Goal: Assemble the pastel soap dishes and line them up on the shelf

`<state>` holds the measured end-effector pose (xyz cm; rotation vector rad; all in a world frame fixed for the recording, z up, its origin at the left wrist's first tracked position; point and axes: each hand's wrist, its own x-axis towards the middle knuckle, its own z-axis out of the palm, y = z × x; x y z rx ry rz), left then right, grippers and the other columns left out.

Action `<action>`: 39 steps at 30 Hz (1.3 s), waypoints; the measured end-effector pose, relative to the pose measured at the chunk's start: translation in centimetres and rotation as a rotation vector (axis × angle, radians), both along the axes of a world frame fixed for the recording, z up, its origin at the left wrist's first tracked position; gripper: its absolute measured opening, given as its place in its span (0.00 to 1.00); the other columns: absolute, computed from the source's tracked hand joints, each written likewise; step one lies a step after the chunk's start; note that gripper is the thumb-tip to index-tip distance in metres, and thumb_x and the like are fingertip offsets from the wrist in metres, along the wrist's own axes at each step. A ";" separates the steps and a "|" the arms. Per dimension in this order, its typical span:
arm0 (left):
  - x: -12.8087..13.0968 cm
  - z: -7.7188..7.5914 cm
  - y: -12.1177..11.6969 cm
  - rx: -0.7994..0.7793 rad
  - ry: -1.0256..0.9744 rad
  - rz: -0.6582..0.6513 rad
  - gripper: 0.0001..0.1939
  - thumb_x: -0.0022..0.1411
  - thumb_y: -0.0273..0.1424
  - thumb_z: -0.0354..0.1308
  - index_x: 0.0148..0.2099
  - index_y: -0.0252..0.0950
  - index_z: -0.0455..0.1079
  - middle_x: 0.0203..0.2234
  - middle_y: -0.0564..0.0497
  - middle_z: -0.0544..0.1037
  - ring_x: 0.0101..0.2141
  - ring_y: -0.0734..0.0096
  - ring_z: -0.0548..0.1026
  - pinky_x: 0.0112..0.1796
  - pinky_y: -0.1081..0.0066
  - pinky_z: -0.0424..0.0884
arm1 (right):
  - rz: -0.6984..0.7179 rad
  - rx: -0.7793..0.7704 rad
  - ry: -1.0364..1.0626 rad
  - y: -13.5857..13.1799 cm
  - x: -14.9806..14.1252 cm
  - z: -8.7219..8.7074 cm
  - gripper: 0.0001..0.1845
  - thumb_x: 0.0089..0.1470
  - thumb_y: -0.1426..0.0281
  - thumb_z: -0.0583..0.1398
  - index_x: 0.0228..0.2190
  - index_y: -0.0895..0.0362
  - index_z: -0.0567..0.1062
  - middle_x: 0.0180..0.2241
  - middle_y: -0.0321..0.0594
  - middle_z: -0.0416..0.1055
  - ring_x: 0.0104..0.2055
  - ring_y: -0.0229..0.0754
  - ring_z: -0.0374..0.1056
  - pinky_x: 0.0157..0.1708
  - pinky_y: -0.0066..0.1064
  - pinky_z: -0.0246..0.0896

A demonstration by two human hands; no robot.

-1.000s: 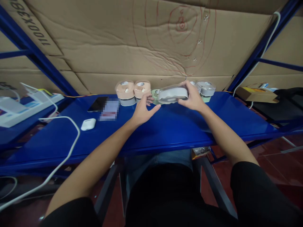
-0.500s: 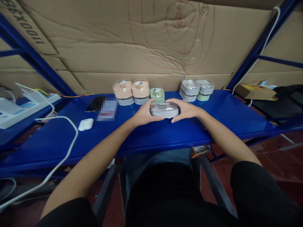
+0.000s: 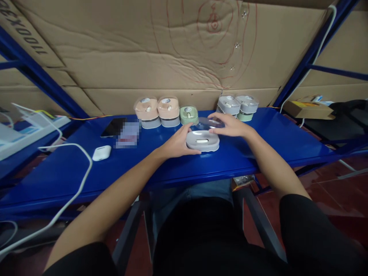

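Observation:
A grey oval case [image 3: 202, 140] lies on the blue shelf [image 3: 172, 161] in front of me. My left hand [image 3: 176, 145] grips its left end with curled fingers. My right hand [image 3: 230, 124] holds a clear plastic cover [image 3: 209, 123] just above and behind the case, lifted off it. Along the back stand two peach boxes [image 3: 158, 111], a green box [image 3: 189, 114] and two grey-topped boxes [image 3: 237, 106].
A white earbud case [image 3: 101, 152], a dark phone [image 3: 113, 127] and a blurred card [image 3: 128, 133] lie at the left. A white cable [image 3: 73, 147] loops over the shelf's left side. Cardboard [image 3: 172, 57] lines the back. A cardboard box [image 3: 307, 109] sits far right.
The grey case came down from near the back row onto the shelf. My left hand took its left end, and my right hand lifted the clear cover off it.

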<state>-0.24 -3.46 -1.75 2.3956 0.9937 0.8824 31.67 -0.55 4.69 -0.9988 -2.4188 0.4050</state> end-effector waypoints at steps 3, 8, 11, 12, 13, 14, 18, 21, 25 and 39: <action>0.0 0.4 -0.5 0.008 0.051 -0.010 0.52 0.59 0.55 0.84 0.79 0.45 0.72 0.71 0.36 0.76 0.73 0.30 0.74 0.76 0.33 0.68 | -0.198 -0.042 -0.063 0.4 1.3 0.4 0.46 0.69 0.28 0.58 0.61 0.54 0.82 0.50 0.52 0.88 0.50 0.64 0.84 0.54 0.56 0.78; 0.4 0.7 -1.0 0.036 0.113 -0.119 0.27 0.69 0.50 0.78 0.66 0.49 0.88 0.73 0.41 0.76 0.75 0.36 0.74 0.78 0.37 0.67 | -0.371 -0.119 -0.261 0.3 0.9 0.0 0.54 0.71 0.23 0.43 0.60 0.54 0.82 0.57 0.60 0.87 0.59 0.73 0.83 0.58 0.60 0.77; 0.4 0.8 -1.1 0.030 0.143 -0.120 0.26 0.74 0.51 0.74 0.68 0.48 0.88 0.76 0.40 0.74 0.76 0.37 0.71 0.79 0.39 0.65 | -0.418 -0.154 -0.368 0.1 0.3 -0.1 0.59 0.71 0.23 0.40 0.61 0.58 0.80 0.61 0.66 0.85 0.63 0.76 0.82 0.60 0.60 0.76; 0.4 0.8 -1.1 0.026 0.146 -0.112 0.26 0.75 0.52 0.72 0.67 0.47 0.88 0.77 0.40 0.74 0.77 0.36 0.71 0.79 0.39 0.65 | -0.425 -0.160 -0.385 0.1 0.2 0.0 0.59 0.71 0.23 0.40 0.62 0.59 0.80 0.62 0.67 0.84 0.64 0.76 0.81 0.60 0.59 0.76; 0.4 0.9 -1.1 0.019 0.144 -0.104 0.26 0.77 0.53 0.70 0.67 0.46 0.88 0.77 0.40 0.74 0.77 0.36 0.71 0.79 0.39 0.65 | -0.428 -0.162 -0.393 0.1 0.2 0.0 0.58 0.72 0.24 0.40 0.63 0.59 0.79 0.63 0.67 0.84 0.64 0.76 0.81 0.61 0.59 0.76; 0.4 0.9 -1.1 0.010 0.137 -0.097 0.26 0.78 0.54 0.67 0.66 0.46 0.89 0.77 0.40 0.74 0.76 0.36 0.71 0.78 0.39 0.66 | -0.427 -0.162 -0.395 0.1 0.2 0.0 0.57 0.72 0.24 0.41 0.63 0.58 0.79 0.63 0.67 0.84 0.65 0.76 0.81 0.61 0.60 0.76; 0.1 1.5 -0.5 0.007 0.071 -0.019 0.31 0.79 0.58 0.62 0.63 0.40 0.90 0.72 0.37 0.78 0.72 0.38 0.77 0.75 0.42 0.72 | -0.433 -0.160 -0.405 0.2 0.2 0.1 0.54 0.75 0.28 0.41 0.64 0.59 0.79 0.64 0.67 0.83 0.66 0.76 0.80 0.62 0.60 0.76; -0.9 2.1 0.2 0.053 0.058 0.120 0.32 0.79 0.57 0.60 0.61 0.37 0.90 0.69 0.35 0.81 0.69 0.38 0.79 0.75 0.41 0.72 | -0.456 -0.164 -0.433 0.2 0.2 0.2 0.53 0.76 0.30 0.42 0.64 0.61 0.78 0.65 0.69 0.82 0.67 0.77 0.80 0.63 0.60 0.75; -2.3 2.6 1.1 0.066 0.137 0.266 0.33 0.76 0.59 0.61 0.57 0.35 0.89 0.65 0.33 0.82 0.67 0.36 0.80 0.73 0.39 0.72 | -0.417 -0.164 -0.462 0.2 0.4 0.1 0.50 0.76 0.31 0.45 0.63 0.60 0.79 0.60 0.67 0.85 0.62 0.76 0.82 0.59 0.59 0.76; -2.1 2.0 1.4 0.032 0.134 0.229 0.26 0.71 0.58 0.68 0.48 0.40 0.87 0.59 0.38 0.85 0.62 0.39 0.83 0.69 0.43 0.77 | -0.415 -0.178 -0.594 -0.7 -0.5 0.6 0.48 0.76 0.35 0.53 0.71 0.63 0.74 0.69 0.72 0.79 0.68 0.79 0.79 0.61 0.58 0.76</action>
